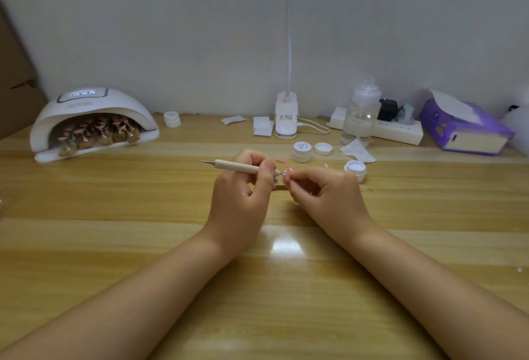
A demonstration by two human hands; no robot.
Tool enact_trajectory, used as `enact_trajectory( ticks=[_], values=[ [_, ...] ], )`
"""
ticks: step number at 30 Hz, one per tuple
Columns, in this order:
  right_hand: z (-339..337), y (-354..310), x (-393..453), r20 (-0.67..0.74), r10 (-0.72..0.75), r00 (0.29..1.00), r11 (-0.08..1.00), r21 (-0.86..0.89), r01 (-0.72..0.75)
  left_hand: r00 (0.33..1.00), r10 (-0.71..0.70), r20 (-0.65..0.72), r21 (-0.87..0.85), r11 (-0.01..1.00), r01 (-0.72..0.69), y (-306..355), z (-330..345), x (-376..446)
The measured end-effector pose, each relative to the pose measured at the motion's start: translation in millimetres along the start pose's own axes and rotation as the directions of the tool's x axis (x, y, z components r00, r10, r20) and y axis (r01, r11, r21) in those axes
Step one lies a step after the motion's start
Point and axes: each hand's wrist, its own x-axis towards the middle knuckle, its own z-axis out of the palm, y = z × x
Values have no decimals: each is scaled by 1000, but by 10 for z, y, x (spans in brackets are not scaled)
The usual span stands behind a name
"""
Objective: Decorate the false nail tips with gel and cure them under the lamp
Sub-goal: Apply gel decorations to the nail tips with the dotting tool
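Observation:
My left hand (243, 187) grips a cream dotting pen (237, 167) held level, its right tip touching a pink false nail tip (287, 175). My right hand (323, 190) pinches that nail tip between its fingertips at the table's middle. A white curing lamp (91, 122) stands at the back left, lit, with several pink nail tips on stands (97, 133) inside it. An open gel pot (355, 169) sits just right of my right hand. A loose pink tip (281, 160) lies behind my hands.
A closed gel pot (302, 151) and a loose lid (323, 148) stand behind my hands. Another pot (172, 119) sits beside the lamp. At the back right are a desk lamp base (285, 119), a clear pump bottle (361, 113), a power strip (398, 130) and a purple tissue box (466, 127).

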Motion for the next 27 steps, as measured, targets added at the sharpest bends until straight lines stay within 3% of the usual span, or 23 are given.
enact_trajectory(
  ticks=[27],
  values=[
    [-4,19,-8,5,-19,1000,1000,17,19,1000,-1,8,-4,1000,1,5,-1,-1]
  ],
)
